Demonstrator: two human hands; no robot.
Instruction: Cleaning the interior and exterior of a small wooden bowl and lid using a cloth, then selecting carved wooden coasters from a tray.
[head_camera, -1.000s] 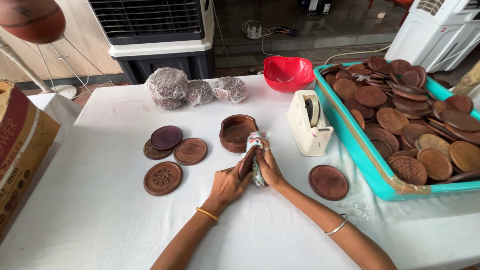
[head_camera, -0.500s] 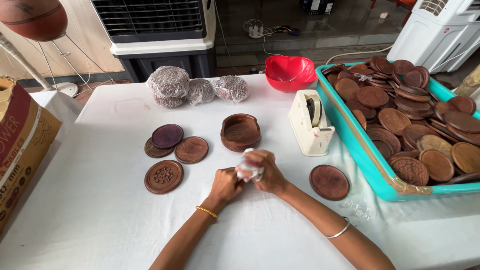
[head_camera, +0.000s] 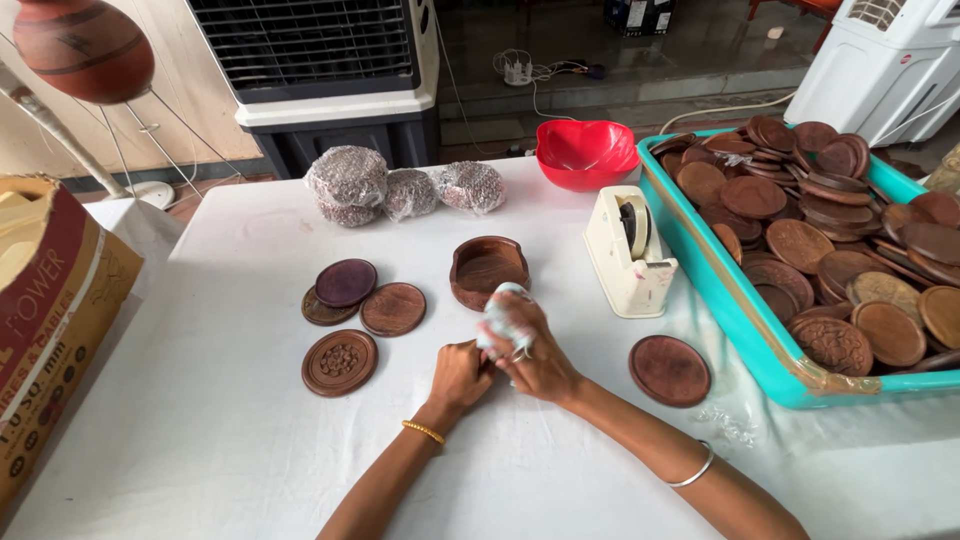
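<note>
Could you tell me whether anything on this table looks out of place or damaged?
Nothing looks damaged or spilled. One brown disc lies alone beside the teal tray, apart from the four discs at the left, and the tray is heaped unevenly.

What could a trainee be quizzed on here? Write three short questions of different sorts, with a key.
1. True or false: the cloth is in the right hand.
2. Which stands between the white table and the teal tray of discs? A) red bowl B) tape dispenser C) cardboard box
3. Fill in: left of the left hand, ____ loose wooden discs lie on the table, the carved disc nearest.

Key
1. True; the right hand grips it against a disc.
2. B, the tape dispenser.
3. Four.
</note>
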